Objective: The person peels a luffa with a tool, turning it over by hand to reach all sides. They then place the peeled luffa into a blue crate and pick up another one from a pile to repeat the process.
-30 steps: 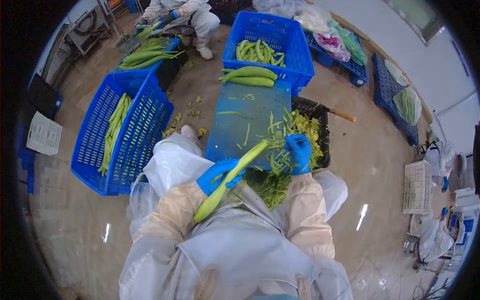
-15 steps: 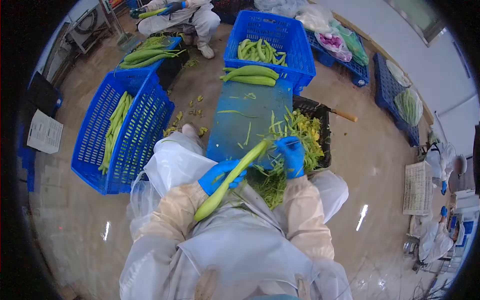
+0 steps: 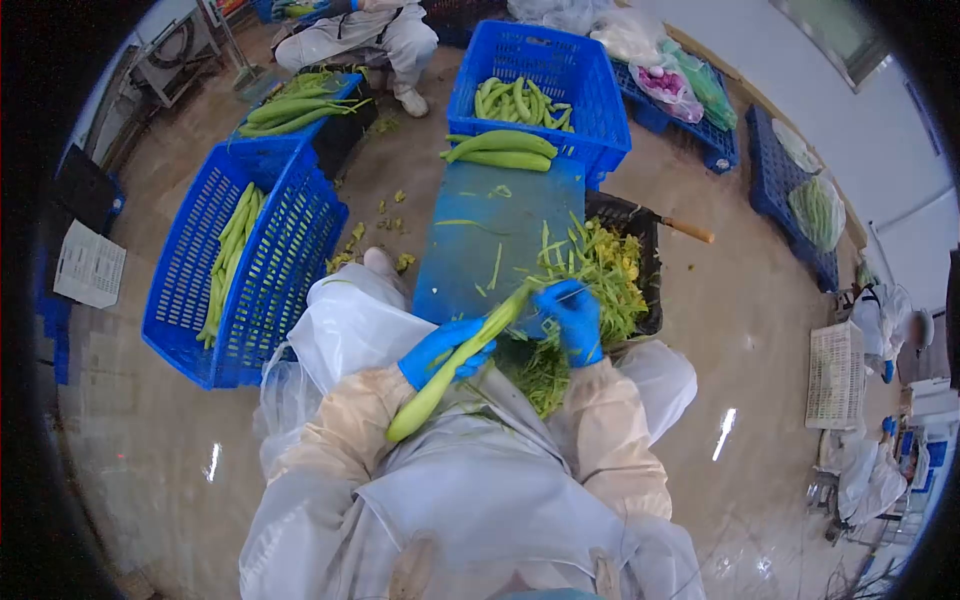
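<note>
Gourd (image 3: 455,367), long and pale green, is gripped at mid-length by the left hand (image 3: 443,350) in a blue glove and is slanted from the lap up to the blue board (image 3: 470,255). Its upper end is met by the gloved right hand (image 3: 570,318), closed around a small tool; peelings (image 3: 590,270) are heaped just beside it.

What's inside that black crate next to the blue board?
The black crate holds a heap of green and yellowish peelings, spilling over its near edge. The right hand covers part of the heap, and the peelings hide the crate's bottom, so anything beneath them cannot be seen.
</note>
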Available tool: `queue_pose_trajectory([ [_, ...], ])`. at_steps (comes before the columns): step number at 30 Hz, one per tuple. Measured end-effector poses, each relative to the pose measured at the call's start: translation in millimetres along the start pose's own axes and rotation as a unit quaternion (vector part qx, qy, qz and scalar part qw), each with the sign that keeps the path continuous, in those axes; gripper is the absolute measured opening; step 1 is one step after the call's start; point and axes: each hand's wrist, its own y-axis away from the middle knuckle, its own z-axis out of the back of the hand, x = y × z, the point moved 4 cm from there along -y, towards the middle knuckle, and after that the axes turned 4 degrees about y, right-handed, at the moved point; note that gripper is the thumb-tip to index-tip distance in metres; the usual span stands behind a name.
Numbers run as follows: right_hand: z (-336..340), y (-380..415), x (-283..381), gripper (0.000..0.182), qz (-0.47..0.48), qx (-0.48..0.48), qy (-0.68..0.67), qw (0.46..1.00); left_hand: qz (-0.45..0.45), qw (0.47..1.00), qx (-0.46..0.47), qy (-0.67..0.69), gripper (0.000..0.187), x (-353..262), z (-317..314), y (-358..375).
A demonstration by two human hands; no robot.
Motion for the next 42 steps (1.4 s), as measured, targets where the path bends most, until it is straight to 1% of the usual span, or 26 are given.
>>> queue_pose_trajectory([
  [2, 28.8, -16.8, 9.8, 0.013, 0.057, -0.105, -0.022, 0.993, -0.007, 1.000, -0.011, -0.006, 0.029, 0.2, -4.3, 2.7],
  [4, 28.1, -12.1, 14.5, 0.013, 0.072, -0.100, -0.025, 0.992, -0.013, 1.000, -0.023, -0.012, 0.028, -0.2, -5.0, 0.7],
  [5, 23.1, -5.9, 21.9, 0.013, 0.085, -0.095, -0.028, 0.991, -0.015, 0.999, -0.051, -0.003, 0.028, 0.5, -0.9, -2.3],
  [6, 5.1, 6.5, 23.5, 0.014, 0.051, -0.054, -0.063, 0.995, -0.017, 0.997, -0.080, 0.005, 0.029, 1.2, 2.7, -3.8],
  [7, -18.1, 21.0, 19.8, 0.014, 0.017, -0.014, -0.098, 0.995, -0.016, 0.997, -0.080, 0.005, 0.029, 0.7, 3.4, -3.5],
  [9, -53.6, 40.9, 6.7, 0.015, 0.003, 0.067, -0.070, 0.995, -0.027, 0.998, -0.046, -0.013, 0.028, -1.7, 1.2, -2.0],
  [10, -53.0, 40.4, 6.0, 0.015, 0.002, 0.066, -0.072, 0.995, -0.025, 0.998, -0.047, -0.014, 0.028, -1.6, 0.0, -1.5],
  [12, -46.9, 32.1, 12.0, 0.014, 0.045, 0.039, 0.000, 0.998, -0.019, 0.999, -0.039, -0.017, 0.028, -1.5, -4.4, 0.7],
  [13, -32.7, 22.7, 17.4, 0.012, 0.025, -0.009, 0.020, 0.999, -0.021, 0.999, -0.040, -0.017, 0.028, -1.9, -5.6, 2.4],
  [14, -17.8, 11.5, 21.0, 0.012, 0.026, -0.008, 0.020, 0.999, -0.019, 0.999, -0.037, -0.004, 0.027, -1.6, -7.1, 3.5],
  [16, 16.3, -3.9, 30.1, 0.010, 0.109, -0.140, 0.000, 0.984, -0.018, 0.999, -0.033, 0.010, 0.027, -2.3, -4.9, 2.4],
  [17, 12.9, -0.3, 36.2, 0.010, 0.110, -0.139, 0.000, 0.984, -0.018, 0.999, -0.020, 0.019, 0.027, -2.1, 0.8, 0.0],
  [19, -10.7, 16.4, 43.0, 0.010, 0.026, -0.036, -0.058, 0.997, -0.016, 0.999, -0.007, 0.030, 0.028, -1.5, 2.4, -2.1],
  [20, -21.9, 26.1, 33.0, 0.010, 0.026, -0.038, -0.057, 0.997, -0.022, 0.999, -0.004, 0.022, 0.027, -2.4, 0.8, -3.1],
  [22, -52.9, 41.0, 8.5, 0.012, 0.039, 0.077, -0.044, 0.995, -0.028, 0.999, -0.002, 0.014, 0.026, -3.7, 0.6, -4.7],
  [25, -44.4, 30.2, 1.8, 0.016, 0.030, 0.054, -0.026, 0.998, 0.003, 1.000, -0.001, -0.007, 0.025, -1.3, 4.5, -1.7],
  [26, -29.4, 18.9, 10.0, 0.018, 0.010, 0.073, -0.036, 0.997, 0.025, 1.000, 0.010, 0.014, 0.026, 2.0, 3.1, -0.2],
  [27, -10.5, 2.8, 4.4, 0.017, 0.038, 0.005, -0.032, 0.999, 0.048, 0.998, 0.022, 0.036, 0.026, 5.2, 1.1, 0.8],
  [29, 28.7, -23.7, 3.5, 0.016, 0.059, -0.055, -0.033, 0.996, 0.042, 0.998, 0.032, 0.035, 0.027, 7.6, -7.2, 6.5],
  [32, 51.0, -30.4, 1.6, 0.016, 0.037, -0.082, -0.075, 0.993, 0.043, 0.997, 0.052, 0.042, 0.025, 5.6, -10.4, 3.3],
  [34, 25.6, -8.7, 17.2, 0.014, 0.034, -0.072, -0.085, 0.993, 0.051, 0.995, 0.059, 0.053, 0.024, 5.1, -10.7, 2.4],
  [36, -3.7, 12.2, 26.6, 0.013, 0.027, 0.005, -0.072, 0.997, 0.059, 0.992, 0.069, 0.090, 0.024, 4.0, -12.6, 4.2],
  [37, -4.4, 14.8, 26.2, 0.013, 0.026, 0.002, -0.073, 0.997, 0.063, 0.992, 0.068, 0.089, 0.024, 4.4, -10.7, 3.9],
  [39, -10.1, 18.0, 22.4, 0.012, -0.014, 0.051, -0.060, 0.997, 0.054, 0.993, 0.085, 0.066, 0.026, 3.6, -12.3, 6.4],
  [40, 0.1, 12.1, 19.6, 0.012, -0.014, 0.050, -0.061, 0.997, 0.054, 0.993, 0.084, 0.065, 0.026, 5.6, -14.1, 9.1],
  [42, 39.7, -7.0, 21.1, 0.012, 0.023, -0.124, -0.090, 0.988, -0.045, 0.998, -0.034, -0.019, 0.032, -4.3, -22.6, 18.2],
])
